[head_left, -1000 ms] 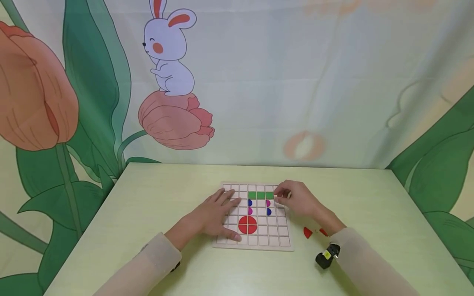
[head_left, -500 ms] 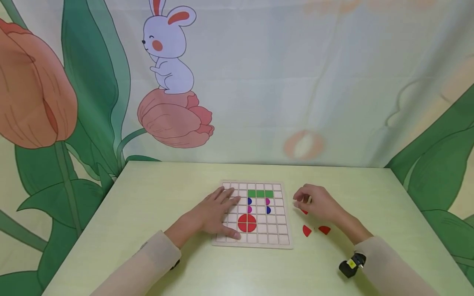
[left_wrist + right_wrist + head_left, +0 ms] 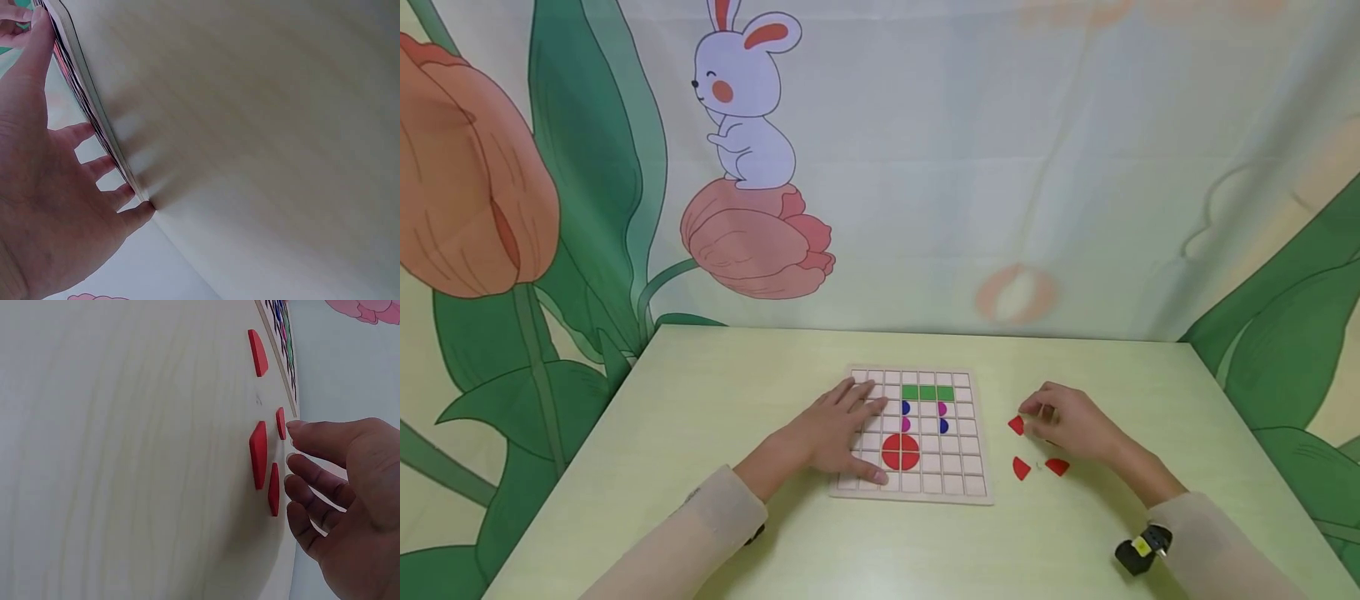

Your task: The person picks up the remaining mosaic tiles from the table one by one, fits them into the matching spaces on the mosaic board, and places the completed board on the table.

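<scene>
My left hand (image 3: 835, 433) rests flat with fingers spread over the left part of a square wooden grid board (image 3: 951, 492). In the left wrist view its fingertips (image 3: 140, 215) lie along the board's edge. My right hand (image 3: 1067, 421) hovers just right of the board, fingers bent and thumb apart, with nothing between them. Its thumb is nearest a red quarter-circle piece (image 3: 1017, 425). Two more red pieces, one left (image 3: 1021, 468) and one right (image 3: 1057, 467), lie below it. Another red piece (image 3: 274, 489) shows in the right wrist view, hidden by my hand in the head view.
On the board sit a green strip (image 3: 928, 392), a red circle (image 3: 900, 452) of quarter pieces, and several small blue and pink half-circles. A pale table (image 3: 715, 392) extends around it. Behind hangs a curtain (image 3: 925, 208) printed with a rabbit and tulips.
My right hand has moved from the board's upper right edge out to the right, over the loose red pieces. My left hand has stayed on the board.
</scene>
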`<state>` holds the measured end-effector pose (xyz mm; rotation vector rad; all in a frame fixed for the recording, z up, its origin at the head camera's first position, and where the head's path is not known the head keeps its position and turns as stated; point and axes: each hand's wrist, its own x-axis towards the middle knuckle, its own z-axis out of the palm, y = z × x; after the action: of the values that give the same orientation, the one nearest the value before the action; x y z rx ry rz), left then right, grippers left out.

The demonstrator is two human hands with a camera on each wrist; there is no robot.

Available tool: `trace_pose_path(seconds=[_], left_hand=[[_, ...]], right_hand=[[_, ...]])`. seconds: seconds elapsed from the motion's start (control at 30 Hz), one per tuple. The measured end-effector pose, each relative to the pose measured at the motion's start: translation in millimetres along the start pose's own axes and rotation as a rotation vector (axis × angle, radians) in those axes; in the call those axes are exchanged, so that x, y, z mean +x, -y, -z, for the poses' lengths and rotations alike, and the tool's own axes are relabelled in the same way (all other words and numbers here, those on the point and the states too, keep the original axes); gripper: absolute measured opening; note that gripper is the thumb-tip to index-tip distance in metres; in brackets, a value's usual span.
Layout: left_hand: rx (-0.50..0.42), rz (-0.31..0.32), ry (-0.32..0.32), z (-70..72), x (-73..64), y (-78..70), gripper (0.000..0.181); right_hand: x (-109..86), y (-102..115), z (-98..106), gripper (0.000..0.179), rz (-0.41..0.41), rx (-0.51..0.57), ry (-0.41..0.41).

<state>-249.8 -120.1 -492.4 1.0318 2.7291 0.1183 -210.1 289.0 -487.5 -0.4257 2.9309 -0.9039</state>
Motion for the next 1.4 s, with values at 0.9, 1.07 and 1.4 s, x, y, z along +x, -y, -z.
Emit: trace_pose_path(seconds=[0.9,1.07,1.4], left_hand=[[-0.011,-0.002,0.004,1.4,-0.5,0.1,0.123],[-0.004,-0.004,0.003,2.2,-0.9,0.2,0.122],[-0.004,0.0,0.002,1.9,-0.6,0.2,0.122]], right_hand=[[1.9,1.7,-2.0,0.015,-0.066,0.046,0.035],[1.3,0.0,-1.5,0.013,-0.036,0.053,0.039],[2.5,-1.9,-3.9,0.011,-0.026,0.044,0.03]])
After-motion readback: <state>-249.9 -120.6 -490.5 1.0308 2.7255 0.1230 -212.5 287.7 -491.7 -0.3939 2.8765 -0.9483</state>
